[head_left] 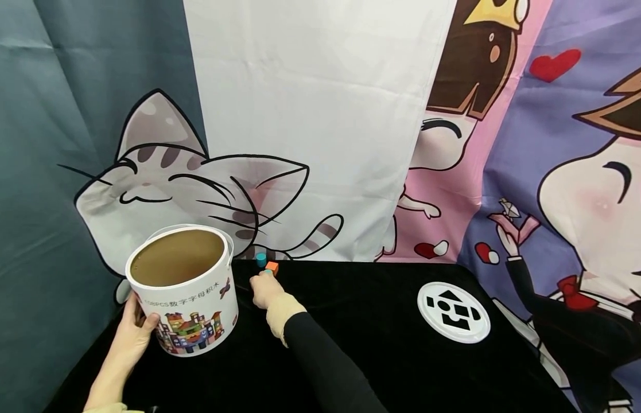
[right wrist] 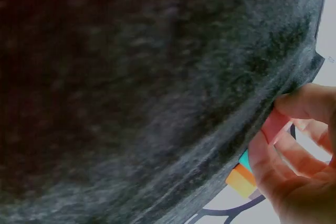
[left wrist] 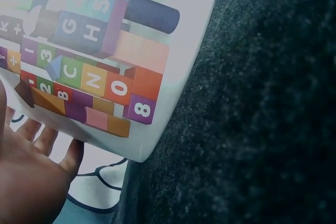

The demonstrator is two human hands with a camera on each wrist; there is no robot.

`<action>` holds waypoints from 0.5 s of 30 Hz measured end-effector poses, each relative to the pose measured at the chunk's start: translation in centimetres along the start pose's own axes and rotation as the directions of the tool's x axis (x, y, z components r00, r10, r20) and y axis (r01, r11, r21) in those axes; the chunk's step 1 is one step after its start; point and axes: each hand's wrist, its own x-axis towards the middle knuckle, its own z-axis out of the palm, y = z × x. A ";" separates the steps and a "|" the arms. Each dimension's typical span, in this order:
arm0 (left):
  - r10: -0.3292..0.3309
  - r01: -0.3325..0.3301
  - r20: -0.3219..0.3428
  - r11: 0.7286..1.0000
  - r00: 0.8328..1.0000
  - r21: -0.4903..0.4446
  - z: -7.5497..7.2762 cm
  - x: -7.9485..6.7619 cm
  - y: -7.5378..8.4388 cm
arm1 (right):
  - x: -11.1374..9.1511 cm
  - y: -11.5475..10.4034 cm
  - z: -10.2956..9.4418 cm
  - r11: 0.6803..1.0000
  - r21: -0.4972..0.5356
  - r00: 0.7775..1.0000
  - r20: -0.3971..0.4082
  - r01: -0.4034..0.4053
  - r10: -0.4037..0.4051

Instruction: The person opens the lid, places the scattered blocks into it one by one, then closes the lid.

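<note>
A white bucket (head_left: 201, 310) with a picture of toy blocks on its side stands tilted at the left, its mouth toward me. My left hand (head_left: 131, 330) grips its left side, thumb on the front wall. In the left wrist view the fingers of that hand lie along the bucket's lower part (left wrist: 139, 148). My right hand (head_left: 268, 291) reaches to the back of the table and pinches a red block (right wrist: 275, 124) between thumb and fingers. Close to the fingertips are an orange block (head_left: 272, 267) and teal pieces, one a blue-teal cylinder (head_left: 261, 260).
A white round plate (head_left: 477, 332) with dark cut-out shapes lies on the black tablecloth (head_left: 366, 321) at the right. Behind the table hangs a curtain (head_left: 320, 115) with cartoon figures. The bucket's thin handle (head_left: 230, 246) rests near its rim.
</note>
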 end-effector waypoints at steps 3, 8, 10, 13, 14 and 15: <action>-0.005 0.005 -0.002 1.000 1.000 0.011 0.0 0.0 0.0 | -0.5 0.3 -0.3 0.999 0.035 1.000 -0.002 -0.002 0.002; 0.000 0.000 0.002 1.000 1.000 -0.003 -0.1 0.1 -0.1 | -1.1 0.9 -0.4 0.998 0.055 0.999 -0.038 0.009 -0.007; 0.002 -0.002 0.007 1.000 1.000 -0.003 -0.1 0.1 -0.1 | -1.2 1.0 -0.9 0.999 0.052 0.999 -0.048 0.017 -0.014; 0.004 -0.004 0.012 1.000 1.000 -0.010 -0.1 0.1 0.0 | -1.3 1.1 -2.7 0.998 0.062 0.998 -0.064 0.032 -0.028; 0.006 -0.005 0.011 1.000 1.000 -0.013 -0.1 0.1 0.0 | -1.2 1.1 -3.6 0.998 0.057 0.997 -0.070 0.040 -0.036; 0.006 -0.006 0.012 1.000 1.000 -0.013 0.0 0.1 0.1 | -1.1 1.1 -4.4 0.997 0.060 0.996 -0.083 0.050 -0.045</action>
